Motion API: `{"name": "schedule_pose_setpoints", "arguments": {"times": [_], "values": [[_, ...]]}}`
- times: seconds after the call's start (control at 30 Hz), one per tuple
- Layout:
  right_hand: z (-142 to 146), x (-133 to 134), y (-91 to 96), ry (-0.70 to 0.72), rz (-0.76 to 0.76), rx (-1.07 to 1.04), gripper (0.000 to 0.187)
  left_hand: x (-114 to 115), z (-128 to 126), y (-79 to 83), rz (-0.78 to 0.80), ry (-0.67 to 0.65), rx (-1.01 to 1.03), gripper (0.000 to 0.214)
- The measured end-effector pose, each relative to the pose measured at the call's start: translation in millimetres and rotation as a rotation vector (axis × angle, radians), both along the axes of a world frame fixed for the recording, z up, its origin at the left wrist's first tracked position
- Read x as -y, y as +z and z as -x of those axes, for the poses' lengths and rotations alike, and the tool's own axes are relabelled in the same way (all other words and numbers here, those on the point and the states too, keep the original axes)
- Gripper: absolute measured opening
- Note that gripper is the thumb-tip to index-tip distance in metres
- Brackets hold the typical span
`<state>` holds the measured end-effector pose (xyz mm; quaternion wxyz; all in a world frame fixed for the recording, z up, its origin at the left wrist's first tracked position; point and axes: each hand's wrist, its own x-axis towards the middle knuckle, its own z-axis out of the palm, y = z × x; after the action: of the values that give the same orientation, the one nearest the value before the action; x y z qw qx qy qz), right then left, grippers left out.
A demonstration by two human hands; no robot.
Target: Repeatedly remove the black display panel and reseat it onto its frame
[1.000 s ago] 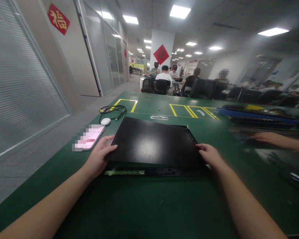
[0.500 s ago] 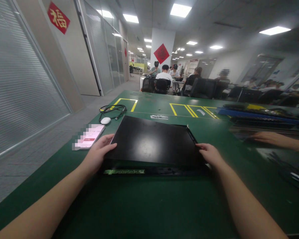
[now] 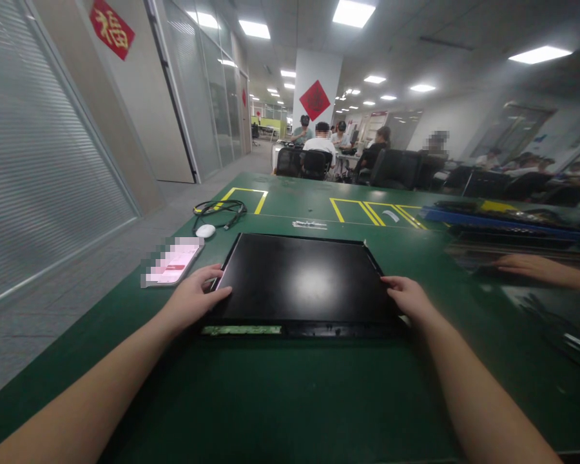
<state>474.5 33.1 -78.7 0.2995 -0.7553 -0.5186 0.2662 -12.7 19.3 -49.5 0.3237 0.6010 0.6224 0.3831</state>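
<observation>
A glossy black display panel [image 3: 290,277] lies nearly flat within a thin black frame [image 3: 294,237] on the green table. Along the near side of the frame runs a green circuit strip [image 3: 241,330]. My left hand [image 3: 196,296] grips the panel's left edge, its thumb on the top face and its fingers along the side. At the opposite edge, my right hand [image 3: 408,298] is closed with thumb and index finger at the rim of the panel and frame. The right hand's other fingers are partly hidden.
Left of the panel are a phone [image 3: 174,261], a white mouse-like object [image 3: 205,231] and a coiled black cable [image 3: 222,209]. A small clear strip [image 3: 310,225] lies beyond it. On the right, a co-worker's hand [image 3: 524,264] rests near a blue tray [image 3: 502,222].
The panel, tilted with its left side raised half a second ago, has come down into the frame, baring the frame's far rim. Both hands stay at its sides.
</observation>
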Motion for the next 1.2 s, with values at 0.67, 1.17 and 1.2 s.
{"name": "schedule_pose_setpoints", "arguments": {"times": [0.67, 1.17, 1.2], "values": [[2.4, 3.1, 1.7, -0.034, 0.035, -0.061, 0.051, -6.8, 6.7, -15.3, -0.064, -0.033, -0.284, 0.059], [-9.8, -5.5, -13.7, -0.003, -0.043, 0.010, 0.050, -3.1, 2.1, -11.0, -0.074, -0.072, -0.271, 0.064], [-10.3, -6.0, -13.7, 0.000, -0.038, 0.027, 0.051, -2.1, 1.6, -9.1, -0.073, -0.088, -0.259, 0.066]]}}
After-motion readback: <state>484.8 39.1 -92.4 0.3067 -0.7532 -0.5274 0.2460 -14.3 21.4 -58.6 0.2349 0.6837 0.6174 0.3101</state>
